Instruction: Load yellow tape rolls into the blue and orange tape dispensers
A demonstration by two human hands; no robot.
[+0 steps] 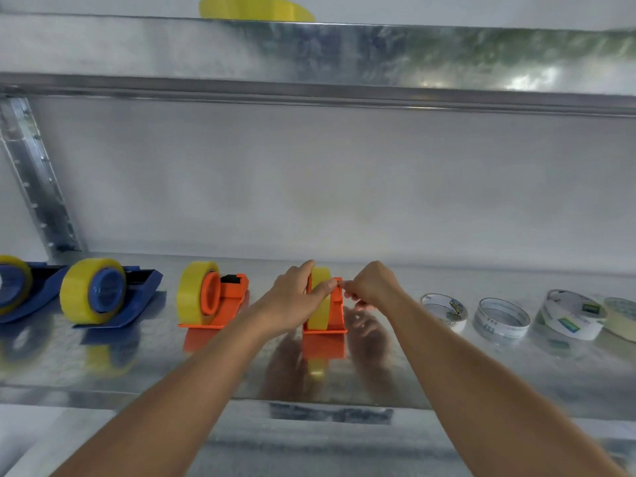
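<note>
On a shiny metal shelf (206, 373) stand several tape dispensers. An orange dispenser (335, 318) at the centre faces me end-on with a yellow tape roll (320, 309) seated in it. My left hand (296, 297) grips the roll's top and left side. My right hand (370, 287) pinches at the dispenser's upper right edge, where the tape end seems to be. To the left stand a second orange dispenser (227, 297) and two blue dispensers (137, 297) (31, 294), each carrying a yellow roll.
Several white and clear tape rolls (444, 309) (500, 318) (571, 315) lie to the right, with a cream roll (623, 316) at the edge. Another yellow roll (254, 8) sits on the shelf above. A perforated metal upright (34, 177) stands at the left.
</note>
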